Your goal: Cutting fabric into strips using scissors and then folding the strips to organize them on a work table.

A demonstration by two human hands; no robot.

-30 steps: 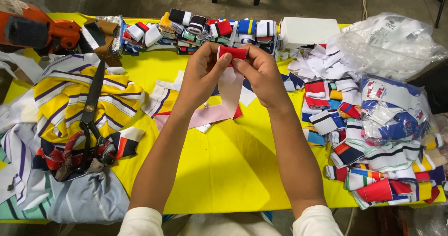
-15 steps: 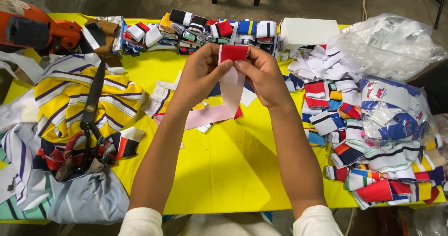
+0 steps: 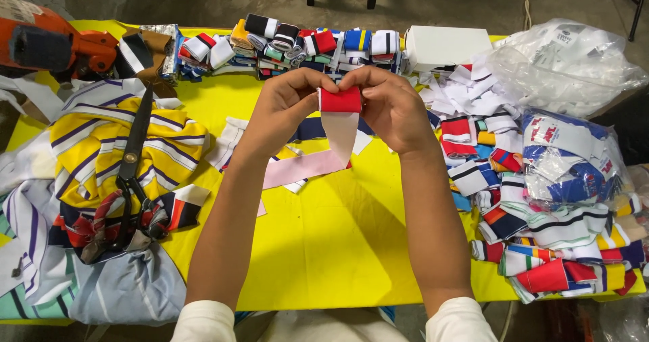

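Observation:
Both my hands hold one red and white ribbed fabric strip [image 3: 340, 115] above the yellow table [image 3: 324, 247]. My left hand [image 3: 284, 105] pinches its rolled red end from the left. From the right, my right hand [image 3: 385, 105] grips the same red end. The white tail of the strip hangs down between my hands. Under them lie a pink strip [image 3: 304, 169] and a dark blue one [image 3: 311, 129], flat on the table.
Black scissors [image 3: 132, 166] lie on a yellow striped fabric pile [image 3: 101, 146] at the left. Rolled strips [image 3: 304, 44] line the far edge by a white box [image 3: 443, 44]. Loose striped strips [image 3: 541, 227] and plastic bags [image 3: 568, 61] fill the right. An orange tool [image 3: 47, 44] sits far left.
My hands have lifted the strip a little and rolled its red end further, so the white tail hangs shorter.

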